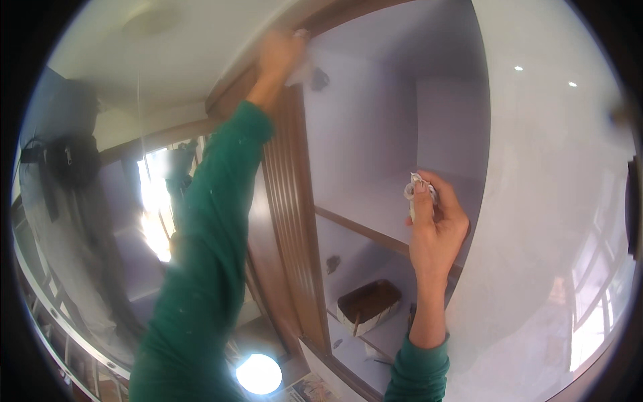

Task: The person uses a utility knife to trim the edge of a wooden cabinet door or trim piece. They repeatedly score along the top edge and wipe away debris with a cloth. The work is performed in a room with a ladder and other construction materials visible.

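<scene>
Lilac cabinet (pixel 362 127) holds one brown-lined container (pixel 376 319); right hand (pixel 437 231) pinches one whitish wad (pixel 410 192); left hand (pixel 279 55), blurred: can't tell its grip.

Crumpled whitish wad (pixel 409 193) pinched in right hand (pixel 438 236)

A green-sleeved left grip (pixel 280 57), blurred, is raised beside a brown wooden frame (pixel 289 194). The right grip (pixel 439 234) pinches a crumpled whitish wad (pixel 410 192) before a pale recess (pixel 362 120); a brown-lined container (pixel 372 319) sits lower down.
</scene>
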